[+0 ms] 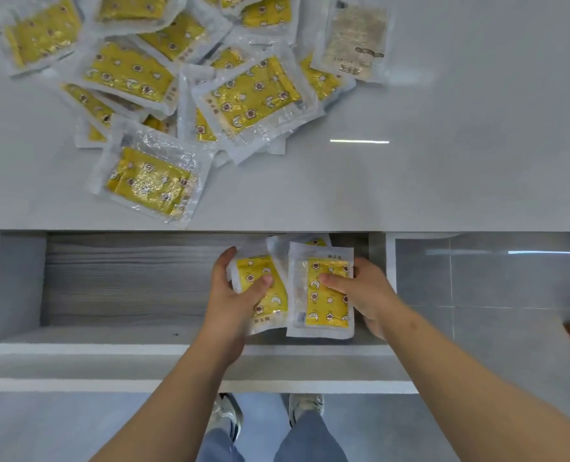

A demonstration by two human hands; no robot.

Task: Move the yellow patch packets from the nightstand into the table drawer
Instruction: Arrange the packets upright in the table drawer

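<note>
Surface: a glossy pale grey tabletop is reflecting strip lights. Below its front edge a drawer is standing open, showing a grey woodgrain bottom. Grey floor tiles are showing to the right, and the person's shoes below.

A loose pile of yellow patch packets is lying overlapped on the left half of the tabletop, pointing every way. One pale packet is sitting at the pile's right edge.

Left hand: gripping a packet inside the drawer's right end, thumb pressing on its face, fingers curling round its far left edge. Its long axis is running front to back, the far end leaning slightly left and the printed strip nearest the person.

Right hand: holding a second packet just beside the first and overlapping its edge, thumb on top, fingers underneath. Its long axis is running front to back, with the printed strip at the far end.

A third packet is peeking out behind both.
</note>
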